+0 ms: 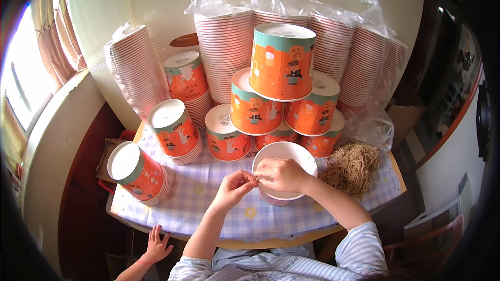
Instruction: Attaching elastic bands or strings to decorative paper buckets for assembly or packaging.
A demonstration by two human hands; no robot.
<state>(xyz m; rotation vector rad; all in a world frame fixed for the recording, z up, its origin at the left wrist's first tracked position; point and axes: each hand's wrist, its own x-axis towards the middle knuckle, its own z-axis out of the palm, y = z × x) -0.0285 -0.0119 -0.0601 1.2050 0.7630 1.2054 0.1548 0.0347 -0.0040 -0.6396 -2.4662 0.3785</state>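
Note:
A white paper bucket [280, 148] stands in front of me near the table's front edge, its open mouth facing up. At the left part of its rim, the fingertips of my left hand [234, 188] pinch together. My right hand [281, 176] reaches over the bucket's mouth with curled fingers that meet the left fingertips. What the two hands hold between them is too small and covered to make out. A tangled heap of brown string [354, 169] lies just right of the bucket.
Behind the bucket, upturned orange-and-green paper buckets form a pyramid, one bucket [283, 62] on top. More upturned stacks [136, 173] stand leftward. Tall bucket stacks [224, 54] in clear plastic line the back. Another person's hand [156, 245] touches the checked tablecloth's [203, 224] front-left edge.

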